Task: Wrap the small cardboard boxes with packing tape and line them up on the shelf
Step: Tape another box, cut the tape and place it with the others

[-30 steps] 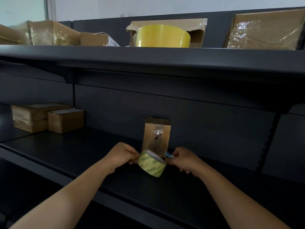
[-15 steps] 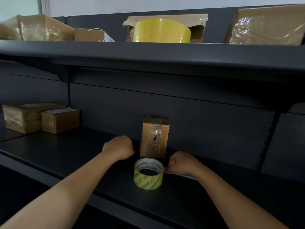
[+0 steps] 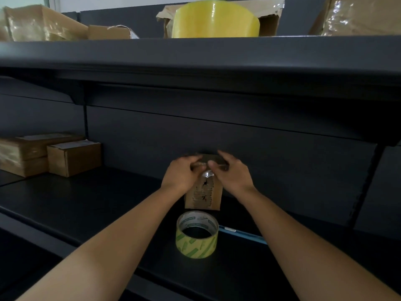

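Observation:
A small upright cardboard box [image 3: 202, 196] with a torn front and a shiny strip of tape stands on the dark shelf [image 3: 91, 205], near its back wall. My left hand [image 3: 183, 173] grips the box's top left part, fingers curled over the tape. My right hand [image 3: 231, 172] holds the top right part, thumb on the front. A roll of clear packing tape [image 3: 197, 234] with green print lies flat on the shelf just in front of the box. A blue cutter [image 3: 240, 233] lies right of the roll, partly hidden by my right forearm.
Stacked cardboard boxes [image 3: 26, 155] and one smaller box [image 3: 73, 158] sit at the shelf's left. The upper shelf [image 3: 195, 53] carries a big yellow tape roll [image 3: 216, 20], an opened carton behind it and film-wrapped boxes [image 3: 43, 25] at both ends.
The tape roll went from my hands to lying flat on the shelf, and the blue cutter was put down. Both hands then rose and took hold of the box's top.

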